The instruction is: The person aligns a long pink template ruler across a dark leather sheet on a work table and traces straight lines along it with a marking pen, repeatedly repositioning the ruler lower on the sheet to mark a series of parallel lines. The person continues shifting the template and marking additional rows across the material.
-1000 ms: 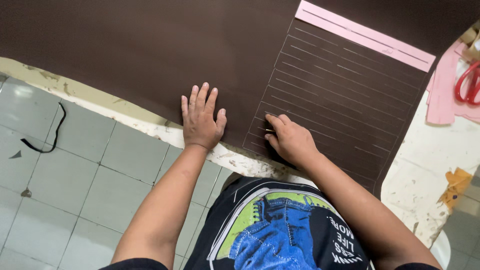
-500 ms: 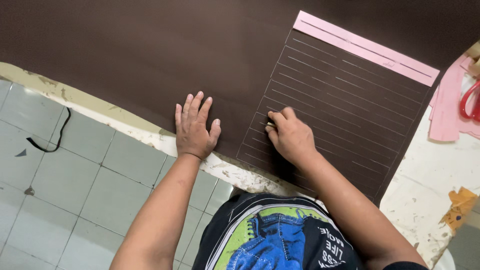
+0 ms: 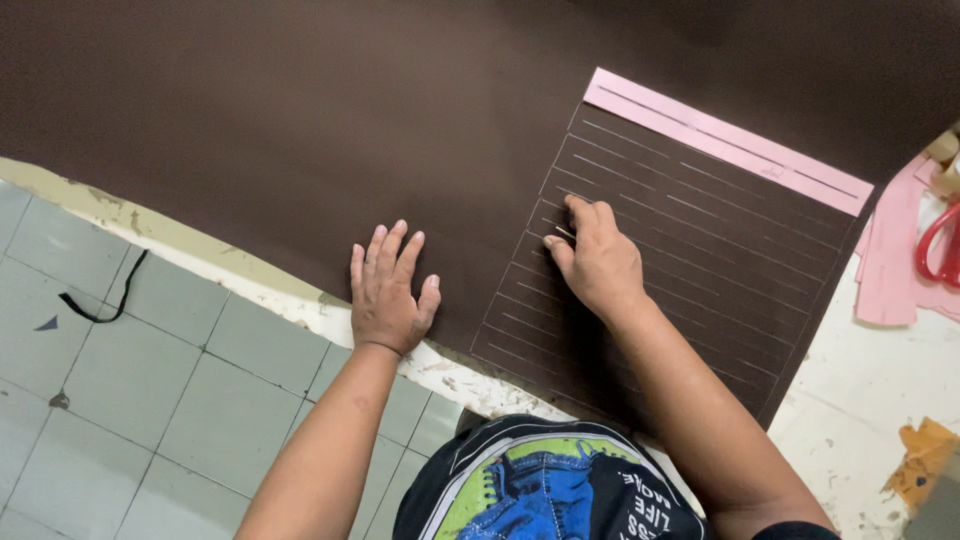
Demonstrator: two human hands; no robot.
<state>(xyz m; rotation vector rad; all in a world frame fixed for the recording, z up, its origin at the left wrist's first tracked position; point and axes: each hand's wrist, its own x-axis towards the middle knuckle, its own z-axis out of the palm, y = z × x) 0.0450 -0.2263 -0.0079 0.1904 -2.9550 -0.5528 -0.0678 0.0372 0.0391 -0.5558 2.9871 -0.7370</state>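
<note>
A large dark brown sheet (image 3: 330, 130) lies across a worktable. Its right part is marked with many parallel pale lines (image 3: 690, 240), topped by a long pink strip template (image 3: 725, 140). My left hand (image 3: 388, 292) rests flat on the sheet near its front edge, fingers spread, holding nothing. My right hand (image 3: 595, 260) is curled on the lined area, fingertips pinched at a line near the left border, seemingly gripping a small thin marking tool that is mostly hidden.
The table's worn pale edge (image 3: 250, 270) runs diagonally below the sheet. Grey floor tiles (image 3: 120, 400) with a black scrap (image 3: 105, 300) lie at the left. Pink paper pieces (image 3: 890, 270) and red-handled scissors (image 3: 940, 245) sit at the right edge.
My right hand has moved up the lined area, away from the front edge. My left hand stays flat on the sheet.
</note>
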